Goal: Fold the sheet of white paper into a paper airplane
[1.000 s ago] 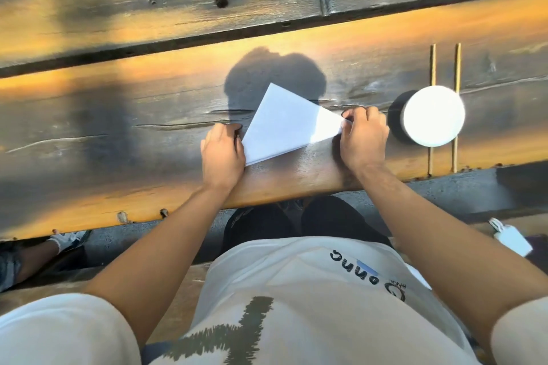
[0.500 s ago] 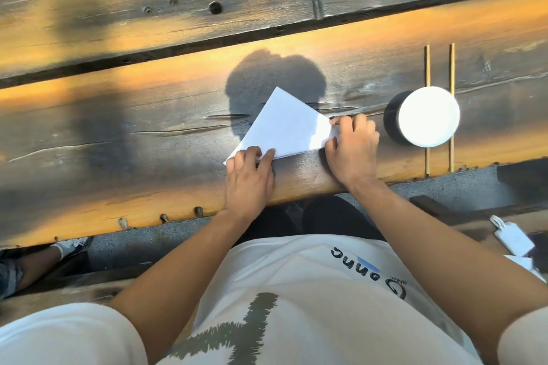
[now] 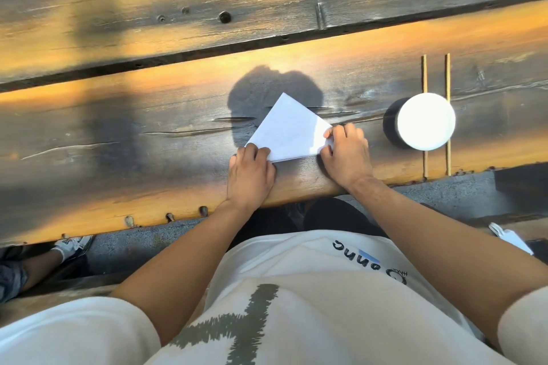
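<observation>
Left hand [image 3: 251, 176] slid left along paper [image 3: 289, 130] edge.

Both bare forearms were extended forward from short white sleeves and angled inward toward each other. The left hand [image 3: 251, 174] was laid palm down with the knuckles uppermost, its fingers held together and pressed flat onto what lay beneath them. The right hand [image 3: 347, 154] was also turned palm down, its fingers curled and its fingertips [image 3: 328, 134] pinched together. The two hands were kept near each other but apart.
</observation>
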`<move>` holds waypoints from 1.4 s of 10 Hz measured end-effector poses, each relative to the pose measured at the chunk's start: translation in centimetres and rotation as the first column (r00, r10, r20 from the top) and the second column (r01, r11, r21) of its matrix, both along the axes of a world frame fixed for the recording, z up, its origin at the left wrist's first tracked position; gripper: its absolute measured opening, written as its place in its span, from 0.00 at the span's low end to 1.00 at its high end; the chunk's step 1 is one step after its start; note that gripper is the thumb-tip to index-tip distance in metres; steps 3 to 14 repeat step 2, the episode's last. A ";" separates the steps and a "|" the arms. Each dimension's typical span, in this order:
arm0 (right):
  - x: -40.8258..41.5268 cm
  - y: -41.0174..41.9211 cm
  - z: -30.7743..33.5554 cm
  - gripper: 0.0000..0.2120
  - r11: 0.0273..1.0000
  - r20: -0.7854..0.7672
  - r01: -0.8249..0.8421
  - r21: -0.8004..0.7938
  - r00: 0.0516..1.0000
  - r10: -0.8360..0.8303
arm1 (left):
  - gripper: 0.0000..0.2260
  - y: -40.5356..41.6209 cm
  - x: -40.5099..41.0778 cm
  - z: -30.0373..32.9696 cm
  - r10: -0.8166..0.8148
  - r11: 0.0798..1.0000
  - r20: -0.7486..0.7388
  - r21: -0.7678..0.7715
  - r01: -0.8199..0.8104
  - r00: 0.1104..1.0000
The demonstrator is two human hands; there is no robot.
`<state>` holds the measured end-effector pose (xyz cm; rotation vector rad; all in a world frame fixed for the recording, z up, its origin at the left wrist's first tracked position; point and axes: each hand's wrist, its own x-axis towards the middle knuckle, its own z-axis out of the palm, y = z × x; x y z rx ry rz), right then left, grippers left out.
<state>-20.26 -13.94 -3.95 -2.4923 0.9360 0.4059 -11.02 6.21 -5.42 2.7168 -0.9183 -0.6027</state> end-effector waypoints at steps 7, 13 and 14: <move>0.1 -0.4 1.8 0.17 0.990 -0.012 -0.095 -0.104 0.995 0.094 | 0.16 -1.6 1.2 2.2 -0.018 0.999 -0.021 0.035 0.019 1.000; 0.1 -0.4 1.8 0.17 0.990 -0.012 -0.095 -0.104 0.995 0.094 | 0.16 -1.6 1.2 2.2 -0.018 0.999 -0.021 0.035 0.019 1.000; 0.1 -0.4 1.8 0.17 0.990 -0.012 -0.095 -0.104 0.995 0.094 | 0.16 -1.6 1.2 2.2 -0.018 0.999 -0.021 0.035 0.019 1.000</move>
